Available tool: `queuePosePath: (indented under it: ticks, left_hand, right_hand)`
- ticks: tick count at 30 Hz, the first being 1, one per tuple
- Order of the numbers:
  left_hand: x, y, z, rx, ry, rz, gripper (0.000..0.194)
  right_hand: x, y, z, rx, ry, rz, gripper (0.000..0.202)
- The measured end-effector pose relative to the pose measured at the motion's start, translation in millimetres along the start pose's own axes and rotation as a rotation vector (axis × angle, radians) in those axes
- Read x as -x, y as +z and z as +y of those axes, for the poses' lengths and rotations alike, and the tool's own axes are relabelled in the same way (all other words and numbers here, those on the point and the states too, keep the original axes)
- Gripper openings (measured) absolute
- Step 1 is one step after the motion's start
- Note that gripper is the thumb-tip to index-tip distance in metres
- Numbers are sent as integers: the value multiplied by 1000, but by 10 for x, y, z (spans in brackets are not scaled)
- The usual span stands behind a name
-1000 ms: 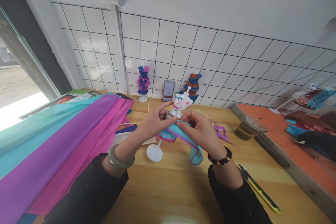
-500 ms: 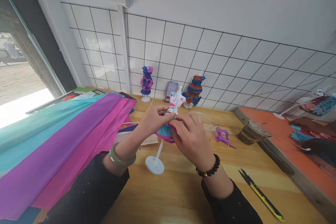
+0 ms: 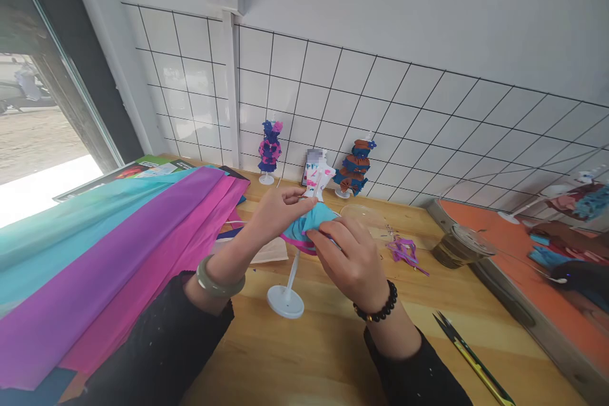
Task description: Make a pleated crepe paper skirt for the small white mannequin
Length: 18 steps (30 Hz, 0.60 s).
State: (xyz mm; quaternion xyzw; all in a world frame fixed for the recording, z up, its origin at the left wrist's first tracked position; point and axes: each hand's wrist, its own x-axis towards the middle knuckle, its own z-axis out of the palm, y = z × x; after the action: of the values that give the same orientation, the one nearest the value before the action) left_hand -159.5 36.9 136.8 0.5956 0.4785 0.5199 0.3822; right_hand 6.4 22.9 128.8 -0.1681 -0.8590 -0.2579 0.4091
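Observation:
Between my hands is a miniature dress form (image 3: 318, 179), white with pink and blue marks on its torso, tilted on a white stand (image 3: 285, 301). Around its lower part sits a blue skirt (image 3: 297, 228) with a pink edge. My left hand (image 3: 280, 209) pinches at the form's waist, thumb and fingers closed on the top of the skirt. Lower and to the right, my right hand (image 3: 352, 257) grips the skirt's blue fabric between thumb and fingers. The fingertips partly cover the cloth.
Purple, pink and turquoise fabric sheets (image 3: 157, 247) cover the left side. Yellow-handled thread snips (image 3: 471, 355) lie at right. Behind stand two dressed forms, one blue-pink (image 3: 270, 149), one brown-blue (image 3: 354, 168). Purple scraps (image 3: 404, 250) and a lidded cup (image 3: 459, 246) sit right, beside an orange surface (image 3: 514, 279).
My right hand has moved slightly down and right from the waist, and more of the blue skirt shows. My left hand stays at the waist. The view has shifted a little.

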Motion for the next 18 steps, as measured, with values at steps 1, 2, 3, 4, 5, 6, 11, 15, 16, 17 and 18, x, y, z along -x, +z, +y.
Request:
queuePosePath:
  ticks: [1,2,3,4,5,6,11,15,16,17,18]
  left_hand:
    - [0,2,-4,-1,8,0,34]
    - [1,5,-6,0,15,-1,34]
    - [2,9,-6,3,19,-5,34]
    - [3,13,-5,9,21,-9,33]
    - [4,16,-2,16,23,-13,33]
    - [5,19,0,26,25,-16,33]
    - [-9,-6,-9,74,12,-28,35]
    - [-25,-46,-32,106,-14,-6,42]
    - [-23,-52,-29,105,-9,-9,42]
    - [-19,-55,-22,100,2,-18,41]
    - [-11,-55,-10,91,14,-30,41]
  right_hand:
    - [-7,-7,-5,10,-8,23,12]
    - [-14,-13,-9,18,-15,44,12]
    - [-21,-17,-14,23,-22,63,12]
    - [-26,-20,-18,24,-27,76,12]
    - [-30,-20,-20,23,-31,84,12]
    - [-31,-19,-22,20,-33,85,12]
    - [3,-22,1,-50,-54,30,19]
    - [52,-62,94,-246,218,66,25]
    - [61,-72,129,-297,348,67,22]
    - [67,-80,166,-354,487,45,20]
    - [71,-84,203,-426,621,-5,20]
